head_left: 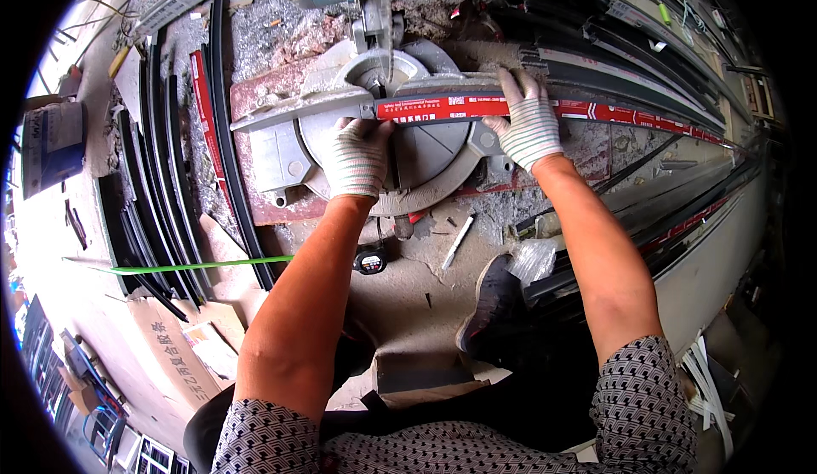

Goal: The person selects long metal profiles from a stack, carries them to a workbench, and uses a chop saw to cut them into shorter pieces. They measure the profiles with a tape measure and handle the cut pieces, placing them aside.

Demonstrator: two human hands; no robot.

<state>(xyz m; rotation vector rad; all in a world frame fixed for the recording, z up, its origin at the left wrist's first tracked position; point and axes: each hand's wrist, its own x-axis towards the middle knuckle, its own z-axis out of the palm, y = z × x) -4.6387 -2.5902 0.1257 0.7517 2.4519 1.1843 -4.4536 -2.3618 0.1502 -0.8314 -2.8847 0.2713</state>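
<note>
A long metal profile strip with red printed film lies along the fence of a mitre saw. My right hand, in a striped knit glove, grips the strip, fingers over its far side and thumb on its near side. At the strip's left end my gloved left hand is closed, thumb and fingertips pressed against it; part of that grip is hidden. The saw blade stands raised beyond the round saw table, just above the strip's left end.
Dark profile strips lie in a bundle at the left, and more dark profiles at the far right. A tape measure and a white marker rest on the floor before the saw. Near my shoe lies clear plastic wrap.
</note>
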